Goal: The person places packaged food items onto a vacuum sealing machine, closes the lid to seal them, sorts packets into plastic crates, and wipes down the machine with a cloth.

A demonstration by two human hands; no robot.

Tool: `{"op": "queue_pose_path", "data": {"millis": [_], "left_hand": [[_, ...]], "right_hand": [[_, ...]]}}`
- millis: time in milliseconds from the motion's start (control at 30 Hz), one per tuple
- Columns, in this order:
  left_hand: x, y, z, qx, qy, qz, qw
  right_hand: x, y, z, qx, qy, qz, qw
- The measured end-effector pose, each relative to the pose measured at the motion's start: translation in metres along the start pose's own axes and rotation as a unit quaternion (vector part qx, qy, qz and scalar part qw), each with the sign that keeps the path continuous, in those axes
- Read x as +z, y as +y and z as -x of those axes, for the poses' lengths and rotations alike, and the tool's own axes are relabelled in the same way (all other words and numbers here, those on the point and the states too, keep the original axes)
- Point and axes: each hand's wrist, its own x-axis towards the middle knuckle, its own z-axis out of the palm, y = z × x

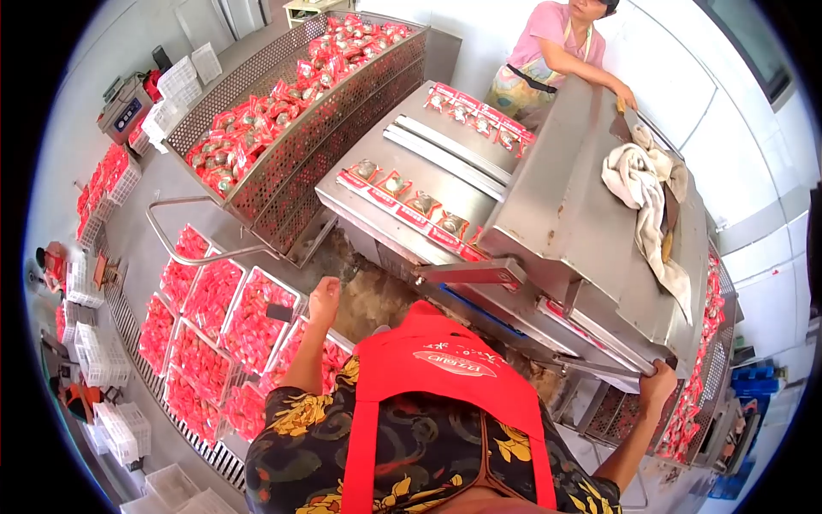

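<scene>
My left hand (324, 301) is raised over the wet floor, its fingers curled, beside the steel machine; whether anything is in it is too small to tell. My right hand (658, 382) is wrapped round the end of a metal bar (599, 367) at the machine's front right. The machine's hinged steel lid (556, 197) stands over its right part. On the bare steel bed (355, 158) lie two rows of red-and-clear food packets, a near row (421, 203) and a far row (479, 118). Cloths (638, 176) and a scraper (621, 127) rest on the lid.
A perforated steel cart (330, 111) full of packets stands at the back left. White crates (257, 272) of red packets cover the floor at left. A co-worker (561, 51) stands behind the machine, one hand on the lid. Another packet-filled cart (717, 330) is at right.
</scene>
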Motion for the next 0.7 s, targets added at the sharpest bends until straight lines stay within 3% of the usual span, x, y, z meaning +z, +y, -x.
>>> {"op": "queue_pose_path", "data": {"millis": [67, 200, 267, 400, 533, 667, 700], "left_hand": [[-0.01, 0.039, -0.044, 0.017, 0.002, 0.086, 0.996], [-0.026, 0.106, -0.087, 0.061, 0.009, 0.199, 0.978], [-0.045, 0.15, -0.095, 0.103, 0.017, 0.171, 0.98], [-0.074, 0.232, -0.113, 0.329, 0.135, 0.15, 0.922], [-0.069, 0.266, -0.128, 0.441, 0.056, 0.174, 0.879], [-0.028, 0.261, -0.155, 0.467, -0.037, 0.083, 0.88], [-0.019, 0.25, -0.161, 0.412, -0.038, 0.013, 0.91]], "right_hand": [[-0.013, -0.051, -0.035, -0.039, 0.033, -0.016, 0.999], [-0.043, -0.146, -0.037, -0.043, 0.006, -0.014, 0.999], [-0.044, -0.177, -0.03, -0.072, -0.01, -0.012, 0.997], [-0.022, -0.25, -0.028, -0.134, -0.008, -0.046, 0.99], [0.008, -0.33, -0.025, -0.159, -0.071, -0.061, 0.983], [0.041, -0.399, -0.021, -0.195, -0.179, -0.071, 0.962], [0.053, -0.411, -0.02, -0.203, -0.202, -0.073, 0.955]]}}
